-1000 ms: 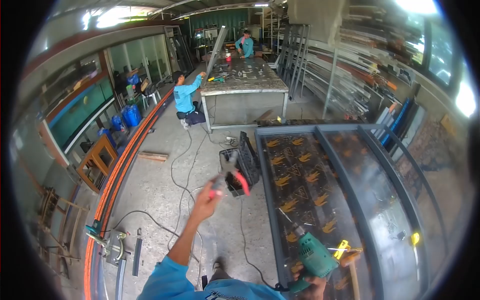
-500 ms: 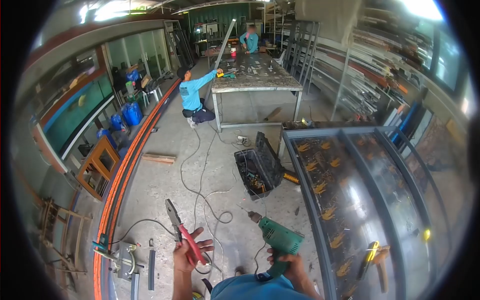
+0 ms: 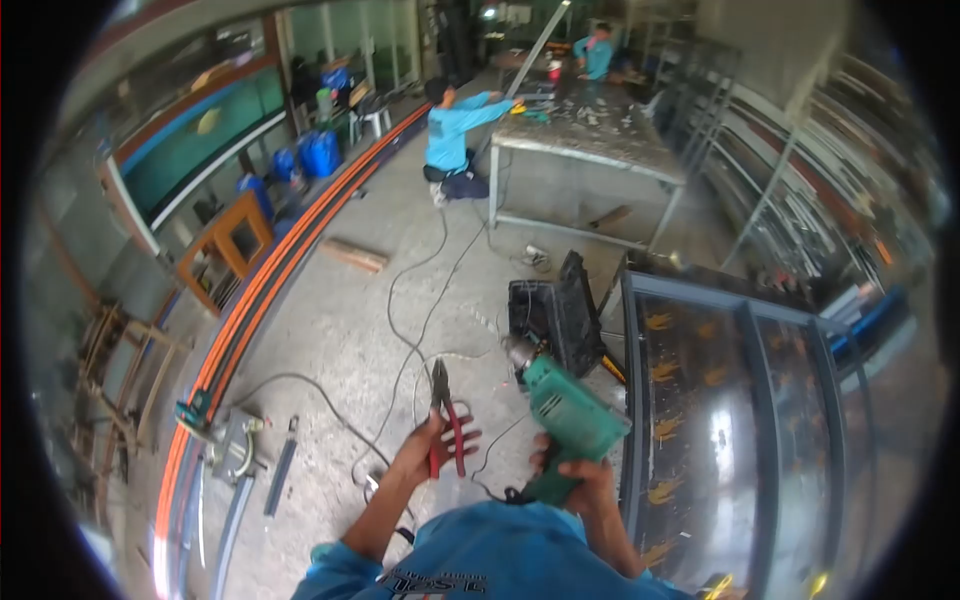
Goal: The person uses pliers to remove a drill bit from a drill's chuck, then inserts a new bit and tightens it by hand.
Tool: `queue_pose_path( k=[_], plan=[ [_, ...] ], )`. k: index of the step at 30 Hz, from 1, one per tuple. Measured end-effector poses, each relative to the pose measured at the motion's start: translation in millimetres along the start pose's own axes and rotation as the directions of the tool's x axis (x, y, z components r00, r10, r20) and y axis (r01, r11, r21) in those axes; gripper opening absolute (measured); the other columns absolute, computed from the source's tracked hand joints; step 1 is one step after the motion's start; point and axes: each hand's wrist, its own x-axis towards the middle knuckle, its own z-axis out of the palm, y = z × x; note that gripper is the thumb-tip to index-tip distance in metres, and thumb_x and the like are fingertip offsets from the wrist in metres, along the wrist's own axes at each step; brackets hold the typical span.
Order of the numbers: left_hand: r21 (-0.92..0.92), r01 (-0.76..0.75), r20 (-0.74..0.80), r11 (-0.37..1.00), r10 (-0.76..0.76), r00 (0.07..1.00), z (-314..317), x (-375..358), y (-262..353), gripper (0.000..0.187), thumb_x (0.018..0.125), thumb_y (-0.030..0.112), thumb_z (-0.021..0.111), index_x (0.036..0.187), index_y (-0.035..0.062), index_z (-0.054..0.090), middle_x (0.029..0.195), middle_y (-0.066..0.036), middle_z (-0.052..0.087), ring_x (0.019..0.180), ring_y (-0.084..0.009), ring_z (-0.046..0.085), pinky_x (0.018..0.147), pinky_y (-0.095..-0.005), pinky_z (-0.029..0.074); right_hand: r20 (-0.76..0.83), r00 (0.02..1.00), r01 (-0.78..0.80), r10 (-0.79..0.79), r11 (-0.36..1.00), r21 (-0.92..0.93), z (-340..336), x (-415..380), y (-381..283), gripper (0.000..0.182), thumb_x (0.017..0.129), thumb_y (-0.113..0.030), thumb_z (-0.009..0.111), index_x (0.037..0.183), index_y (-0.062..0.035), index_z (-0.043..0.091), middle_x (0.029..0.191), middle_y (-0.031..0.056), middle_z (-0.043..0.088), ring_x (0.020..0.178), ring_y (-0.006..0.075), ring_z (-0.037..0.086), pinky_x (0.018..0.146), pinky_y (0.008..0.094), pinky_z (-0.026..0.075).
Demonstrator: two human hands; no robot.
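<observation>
My left hand [image 3: 425, 452] grips red-handled pliers [image 3: 446, 418], jaws pointing up and away from me. My right hand [image 3: 578, 478] holds a green electric drill [image 3: 566, 405] by its handle, chuck aimed up and left toward the open black toolbox [image 3: 555, 318]. Both hands are close together in front of my chest, above the concrete floor. The drill's cord hangs between the hands.
A grey glazed metal frame [image 3: 745, 330] lies flat at my right. Cables run over the floor [image 3: 330, 330]. Two people in blue shirts work at a stone-topped table [image 3: 590, 135] ahead. An orange rail [image 3: 240, 330] and metal pieces [image 3: 245, 465] lie at left.
The view has tilted and turned left. My left hand has risen with the pliers and moved toward the drill; the drill has lifted and now points up-left.
</observation>
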Motion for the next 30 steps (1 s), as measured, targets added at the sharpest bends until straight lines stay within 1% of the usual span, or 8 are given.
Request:
queue_pose_path(
  k=[1,2,5,7,9,12,24,30],
  plan=[
    [-0.024,-0.007,0.011,1.000,0.007,1.000,4.1,20.8,1.0,0.066,0.086,0.045,0.046,0.129,-0.0010,0.025,0.128,-0.020,0.037,0.113,-0.0389,0.044,0.091,-0.0504,0.042,0.034,0.999,0.012,-0.013,1.000,0.016,-5.1,13.7,-19.6,0.059,0.058,0.004,0.059,0.116,0.0065,0.045,0.100,0.0222,0.058,0.078,0.0310,0.061,0.068,0.0396,0.051],
    [0.075,-0.009,-0.096,0.997,0.016,0.995,25.4,34.3,8.3,0.063,0.087,0.043,0.046,0.127,-0.0024,0.029,0.125,-0.020,0.041,0.112,-0.0383,0.046,0.092,-0.0501,0.042,0.047,0.998,0.058,-0.052,0.988,-0.141,-1.7,22.8,-46.1,0.058,0.060,0.003,0.061,0.116,0.0062,0.045,0.098,0.0210,0.059,0.078,0.0294,0.061,0.069,0.0387,0.052],
    [0.308,-0.052,-0.054,0.950,0.072,0.996,60.3,69.8,26.5,0.056,0.090,0.039,0.043,0.122,-0.0068,0.038,0.121,-0.018,0.048,0.109,-0.0297,0.050,0.090,-0.0459,0.044,0.053,0.987,0.157,-0.150,0.878,-0.453,-15.5,55.5,-94.2,0.058,0.060,0.003,0.063,0.116,0.0056,0.045,0.095,0.0189,0.060,0.077,0.0269,0.062,0.068,0.0360,0.051],
    [0.383,-0.092,-0.042,0.919,0.117,0.992,86.3,86.6,37.3,0.062,0.089,0.042,0.045,0.122,-0.0092,0.037,0.118,-0.018,0.050,0.107,-0.0297,0.052,0.086,-0.0421,0.047,0.003,1.000,0.007,-0.006,0.897,-0.442,-36.9,62.7,-109.4,0.058,0.059,0.004,0.062,0.116,0.0052,0.046,0.096,0.0189,0.060,0.077,0.0262,0.062,0.067,0.0352,0.051],
    [0.429,-0.054,-0.151,0.902,0.131,0.980,93.5,83.7,35.4,0.061,0.089,0.042,0.046,0.122,-0.0090,0.039,0.116,-0.019,0.052,0.106,-0.0297,0.053,0.085,-0.0409,0.048,0.074,0.996,-0.012,0.051,0.891,-0.454,-42.1,76.8,-116.8,0.058,0.059,0.005,0.061,0.115,0.0048,0.047,0.096,0.0190,0.060,0.077,0.0255,0.062,0.066,0.0344,0.051],
    [0.586,-0.050,-0.145,0.809,0.166,0.975,100.5,88.9,40.1,0.059,0.089,0.039,0.047,0.123,-0.0087,0.037,0.118,-0.023,0.049,0.107,-0.0343,0.051,0.087,-0.0464,0.045,0.014,1.000,-0.018,0.026,0.923,-0.384,-47.5,84.4,-112.4,0.056,0.058,0.004,0.058,0.114,0.0052,0.049,0.097,0.0186,0.060,0.078,0.0249,0.062,0.066,0.0324,0.049],
    [0.801,0.086,-0.121,0.592,0.020,0.992,128.0,100.2,71.9,0.060,0.085,0.048,0.048,0.115,-0.0040,0.048,0.105,-0.017,0.056,0.101,-0.0276,0.056,0.080,-0.0367,0.049,0.004,1.000,0.000,0.001,0.942,-0.335,-61.6,93.1,-127.5,0.054,0.059,0.001,0.060,0.112,0.0058,0.049,0.095,0.0175,0.060,0.075,0.0235,0.061,0.065,0.0328,0.050],
    [0.801,0.106,-0.115,0.589,-0.022,0.993,108.4,113.5,78.2,0.062,0.084,0.050,0.048,0.114,-0.0046,0.049,0.102,-0.016,0.056,0.097,-0.0252,0.058,0.078,-0.0340,0.051,-0.002,1.000,-0.016,0.016,0.947,-0.322,-67.0,97.7,-117.5,0.052,0.061,0.007,0.056,0.112,0.0052,0.049,0.096,0.0178,0.059,0.077,0.0236,0.061,0.066,0.0328,0.050]
  ],
)
